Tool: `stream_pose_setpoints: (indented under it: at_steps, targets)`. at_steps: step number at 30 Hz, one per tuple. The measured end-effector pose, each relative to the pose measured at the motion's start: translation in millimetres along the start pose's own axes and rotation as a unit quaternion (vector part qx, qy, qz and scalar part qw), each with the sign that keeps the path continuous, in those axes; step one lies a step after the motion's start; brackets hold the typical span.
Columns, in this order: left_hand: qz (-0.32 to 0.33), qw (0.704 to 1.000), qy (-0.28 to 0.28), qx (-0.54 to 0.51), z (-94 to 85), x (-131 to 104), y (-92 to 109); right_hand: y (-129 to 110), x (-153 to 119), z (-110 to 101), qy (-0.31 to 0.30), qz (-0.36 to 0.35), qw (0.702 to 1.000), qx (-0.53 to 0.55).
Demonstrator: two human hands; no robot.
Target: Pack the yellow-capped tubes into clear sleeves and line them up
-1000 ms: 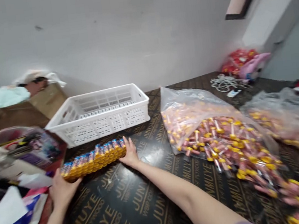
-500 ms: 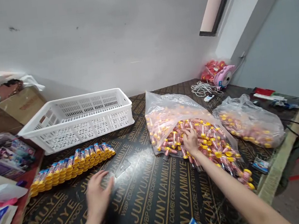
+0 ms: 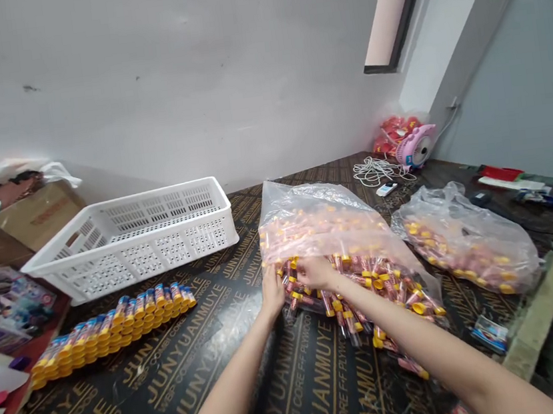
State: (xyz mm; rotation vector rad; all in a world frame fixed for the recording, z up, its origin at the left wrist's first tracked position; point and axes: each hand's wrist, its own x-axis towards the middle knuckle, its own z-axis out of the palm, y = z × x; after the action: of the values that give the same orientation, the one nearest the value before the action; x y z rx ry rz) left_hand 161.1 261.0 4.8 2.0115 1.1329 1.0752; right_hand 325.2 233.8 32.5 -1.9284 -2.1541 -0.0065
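Observation:
My left hand and my right hand meet at the near edge of a pile of small pink tubes with yellow caps that spills from an open clear plastic bag. Both hands have their fingers on tubes at the pile's left edge; whether they grip any is unclear. To the left, a neat stacked row of blue-and-yellow tubes lies on the dark printed board. Neither hand touches that row.
An empty white plastic crate stands behind the row. A second bag of tubes lies at the right. A cardboard box, toy packs, a white cord and a pink fan line the edges. The table edge runs along the right.
Both hands left the stacked row of blue-and-yellow tubes. My right hand went to the pink tube pile first, then my left hand crossed the board and joined it.

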Motion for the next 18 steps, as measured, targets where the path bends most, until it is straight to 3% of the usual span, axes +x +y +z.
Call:
stream_pose_setpoints:
  at_steps: [5,8,10,12,14,18]
  targets:
    - [-0.037,0.997,0.062,0.040,2.0,0.3,-13.5,-16.0,-36.7,11.2,0.022,-0.073,0.997,-0.003]
    - [-0.109,0.974,0.185,0.069,11.7,-4.0,-29.8,-10.0,-64.3,1.8,0.062,-0.095,0.993,0.007]
    - [-0.124,0.975,0.184,0.010,21.8,-4.1,-40.9,2.3,-85.6,-9.3,0.101,-0.090,0.991,0.013]
    - [-0.109,0.984,0.108,-0.090,33.8,-2.7,-45.9,26.2,-105.1,-26.1,0.155,-0.045,0.987,0.014]
    - [-0.092,0.982,0.070,-0.152,45.4,-2.0,-43.2,65.4,-120.6,-50.9,0.225,0.045,0.973,0.010]
    - [-0.121,0.971,0.080,-0.190,59.3,-5.8,-29.7,172.5,-141.0,-113.9,0.353,0.257,0.899,-0.016]
